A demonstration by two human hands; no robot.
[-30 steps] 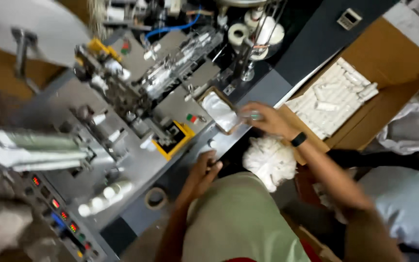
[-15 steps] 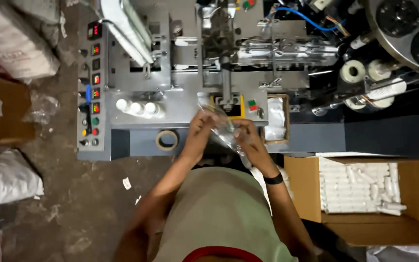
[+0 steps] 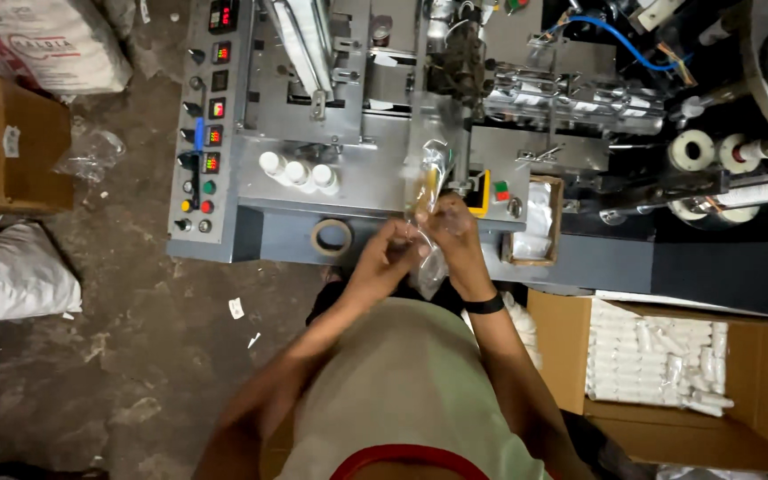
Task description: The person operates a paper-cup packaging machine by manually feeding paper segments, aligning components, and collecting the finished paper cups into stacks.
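Head view, looking straight down: both hands meet in front of the grey packing machine (image 3: 375,178), holding a clear plastic pouch (image 3: 427,191) between them. The left hand (image 3: 390,256) has its grip pinched on the pouch's lower part, and the right hand (image 3: 452,233), with a black wristband (image 3: 484,305) on the wrist, clasps the same pouch from the other side, fingers closed around it. The pouch's long axis runs nearly straight away from the person, tilted a little to the right at the far end; its upper end points toward the machine and stands over the grey surface, while its lower end hangs below the hands toward the person's chest. Something yellowish shows inside the upper half; what it is cannot be told. On the surface to the left stand three small white bottles (image 3: 299,172) in a row, and a tape roll (image 3: 332,237) lies near the front edge. To the right, an open cardboard box (image 3: 762,400) holds rows of white packets (image 3: 651,360).
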